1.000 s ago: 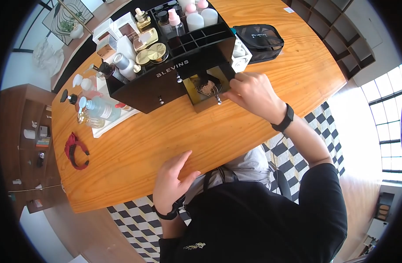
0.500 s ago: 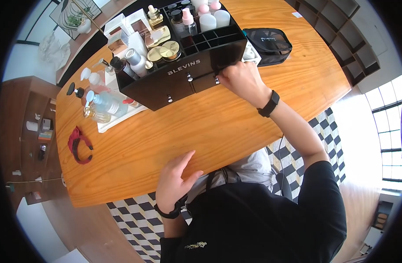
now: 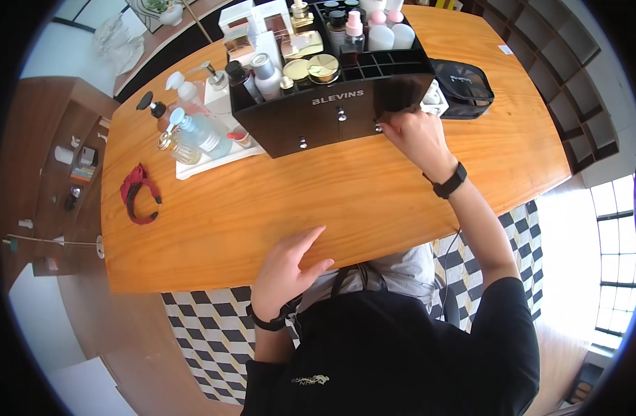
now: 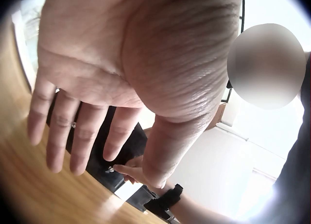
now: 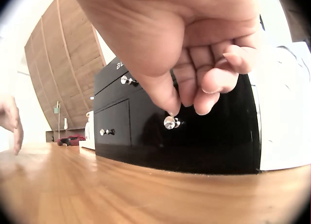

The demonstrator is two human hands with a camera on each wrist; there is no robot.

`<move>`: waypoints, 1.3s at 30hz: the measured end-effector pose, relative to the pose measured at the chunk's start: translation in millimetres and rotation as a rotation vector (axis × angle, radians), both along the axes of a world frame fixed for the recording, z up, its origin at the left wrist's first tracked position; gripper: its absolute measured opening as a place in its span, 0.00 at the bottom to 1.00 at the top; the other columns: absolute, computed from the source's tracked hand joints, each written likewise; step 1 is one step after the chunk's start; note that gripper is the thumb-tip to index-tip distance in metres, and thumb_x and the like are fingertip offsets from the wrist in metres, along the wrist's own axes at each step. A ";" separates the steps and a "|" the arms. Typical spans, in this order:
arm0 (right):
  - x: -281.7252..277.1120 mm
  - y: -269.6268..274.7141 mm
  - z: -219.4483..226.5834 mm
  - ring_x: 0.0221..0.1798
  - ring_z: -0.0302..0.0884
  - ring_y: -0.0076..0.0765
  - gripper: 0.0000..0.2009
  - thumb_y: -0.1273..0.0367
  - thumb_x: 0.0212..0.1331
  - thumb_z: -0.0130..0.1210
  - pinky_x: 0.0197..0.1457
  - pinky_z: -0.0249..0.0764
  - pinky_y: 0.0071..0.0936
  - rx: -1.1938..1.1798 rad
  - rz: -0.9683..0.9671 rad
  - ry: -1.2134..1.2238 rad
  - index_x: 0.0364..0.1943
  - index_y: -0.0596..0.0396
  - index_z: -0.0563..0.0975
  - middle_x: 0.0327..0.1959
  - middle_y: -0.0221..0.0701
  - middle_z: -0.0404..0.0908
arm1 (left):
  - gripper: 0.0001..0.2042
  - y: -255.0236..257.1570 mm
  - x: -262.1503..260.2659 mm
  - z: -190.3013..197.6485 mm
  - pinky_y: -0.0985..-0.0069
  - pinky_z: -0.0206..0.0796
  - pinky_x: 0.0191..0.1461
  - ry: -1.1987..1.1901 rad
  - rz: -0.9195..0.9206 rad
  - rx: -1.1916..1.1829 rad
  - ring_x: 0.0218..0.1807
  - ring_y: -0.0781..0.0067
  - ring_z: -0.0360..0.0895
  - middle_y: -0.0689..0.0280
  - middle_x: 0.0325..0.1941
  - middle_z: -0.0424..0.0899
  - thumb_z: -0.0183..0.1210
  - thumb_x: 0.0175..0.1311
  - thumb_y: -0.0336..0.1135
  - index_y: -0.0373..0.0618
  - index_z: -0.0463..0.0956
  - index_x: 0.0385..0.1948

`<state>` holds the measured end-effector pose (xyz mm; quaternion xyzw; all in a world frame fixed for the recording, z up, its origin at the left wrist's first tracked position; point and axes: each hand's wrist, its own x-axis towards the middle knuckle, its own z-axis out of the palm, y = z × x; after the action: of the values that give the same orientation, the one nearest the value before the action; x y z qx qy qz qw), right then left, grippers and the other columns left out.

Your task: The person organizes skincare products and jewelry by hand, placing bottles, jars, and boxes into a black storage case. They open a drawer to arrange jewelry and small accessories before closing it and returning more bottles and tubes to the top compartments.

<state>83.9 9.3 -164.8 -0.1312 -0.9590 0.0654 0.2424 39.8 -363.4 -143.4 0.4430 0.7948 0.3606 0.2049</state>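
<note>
A black cosmetics organizer (image 3: pixel 276 132) marked BLEVINS stands on the wooden table, its drawer fronts flush. My right hand (image 3: pixel 422 139) is at the lower right drawer, fingers loosely bent. In the right wrist view the thumb tip (image 5: pixel 171 107) is right at the clear drawer knob (image 5: pixel 169 122), and the other fingertips hang beside it, not wrapped round the knob. My left hand (image 3: pixel 284 270) is held over the table's near edge with nothing in it. Its fingers (image 4: pixel 85 131) are straight and spread in the left wrist view.
Bottles and jars (image 3: pixel 323 68) crowd the organizer's top. Left of it, pump bottles (image 3: pixel 200 132) stand on a white tray (image 3: pixel 221 163). A red headband (image 3: pixel 141 194) lies farther left. A black mesh pouch (image 3: pixel 463 90) and a white box (image 3: pixel 434 100) are at the right.
The lower right drawer, pulled out a second ago with something inside showing, has been pushed in by the right hand. The left hand stays nearly still. The head view has shifted.
</note>
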 end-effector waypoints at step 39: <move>118.1 -94.8 12.9 0.32 0.81 0.31 0.11 0.74 0.61 0.73 0.40 0.78 0.27 -0.701 0.077 -0.027 0.42 0.67 0.85 0.31 0.37 0.87 | 0.10 59.8 -216.9 4.9 0.53 0.80 0.44 0.692 0.353 -0.237 0.39 0.45 0.89 0.52 0.33 0.91 0.69 0.60 0.42 0.45 0.89 0.32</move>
<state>202.0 -85.5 -151.9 -0.1711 -0.8856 0.3980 0.1675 -177.2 -303.6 -138.5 0.3683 0.9167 0.1258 -0.0899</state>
